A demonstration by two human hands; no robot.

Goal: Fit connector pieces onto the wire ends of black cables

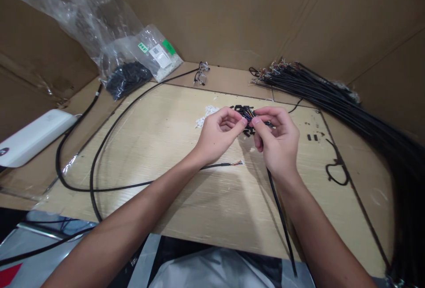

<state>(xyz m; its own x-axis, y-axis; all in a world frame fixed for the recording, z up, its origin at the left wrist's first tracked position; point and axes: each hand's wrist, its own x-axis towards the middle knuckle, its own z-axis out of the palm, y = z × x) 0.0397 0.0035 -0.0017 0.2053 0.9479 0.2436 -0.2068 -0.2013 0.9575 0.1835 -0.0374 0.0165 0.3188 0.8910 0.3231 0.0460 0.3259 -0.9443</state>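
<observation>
My right hand is closed in a pinch on the stripped end of a black cable, which hangs down past the wrist to the table's front edge. Thin coloured wires fan out between my two hands. My left hand pinches thumb and forefinger together beside these wires; what sits between the tips is too small to make out. Behind the fingers lies a pile of short black pieces, partly hidden. Small white pieces are heaped just beyond my left hand.
A second black cable loops across the left side, its bare wire end below my left hand. Clear bags, safety glasses and a white case lie around the back and left. A thick cable bundle runs along the right.
</observation>
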